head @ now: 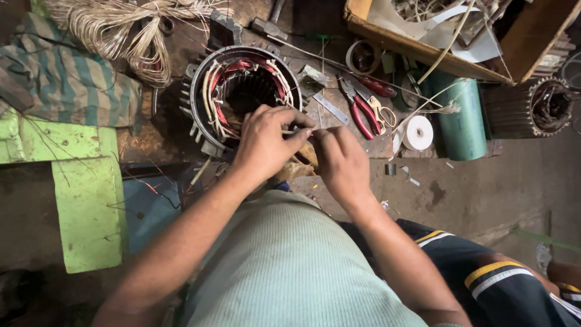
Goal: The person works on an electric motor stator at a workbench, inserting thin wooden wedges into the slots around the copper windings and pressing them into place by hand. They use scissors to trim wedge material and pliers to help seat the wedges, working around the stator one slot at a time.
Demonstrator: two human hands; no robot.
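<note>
A round motor stator (242, 91) with copper windings and pale sleeved leads lies on a worn wooden bench (157, 136). My left hand (266, 142) rests at the stator's near rim, fingers pinched on a thin pale lead. My right hand (342, 160) meets it just to the right, fingertips closed on the same lead end. The contact point between the fingers is partly hidden.
Red-handled pliers (362, 112) and scissors lie right of the stator. A white tape roll (417, 133), a green paper roll (463, 121), a second stator (535, 109), a wooden box (423, 36), a wire bundle (127, 30), striped cloth (54, 75) and green boards (85, 206) surround it.
</note>
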